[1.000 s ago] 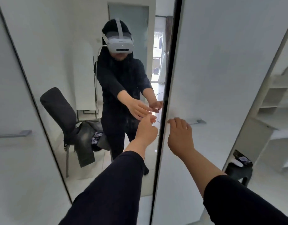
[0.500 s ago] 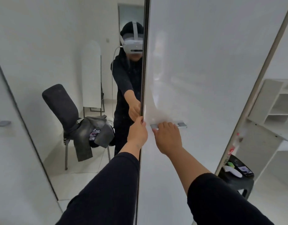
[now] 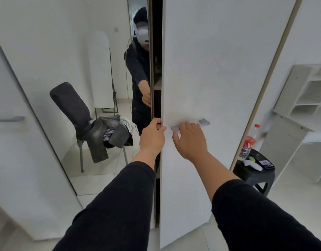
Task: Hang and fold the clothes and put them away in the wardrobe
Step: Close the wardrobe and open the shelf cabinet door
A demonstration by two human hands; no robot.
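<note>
The wardrobe has a mirrored door (image 3: 101, 51) on the left and a white door (image 3: 219, 69) on the right. A narrow dark gap (image 3: 157, 87) shows between them, with a shelf edge inside. My left hand (image 3: 152, 137) grips the mirrored door's right edge, fingers curled round it. My right hand (image 3: 189, 142) holds the white door's grey bar handle (image 3: 204, 122), fingers hooked over it. In the mirror, a pile of grey and dark clothes (image 3: 109, 132) lies on a dark chair (image 3: 71, 105) behind me.
A black stool (image 3: 253, 175) stands right of the white door, carrying a red-labelled bottle (image 3: 249, 144), a phone and a white controller. White open shelving (image 3: 309, 91) fills the far right. Another white door with a handle (image 3: 9, 119) is at the left.
My right hand has reached the bar handle and closed on it. The white door has swung out, and a dark gap has opened between the two doors.
</note>
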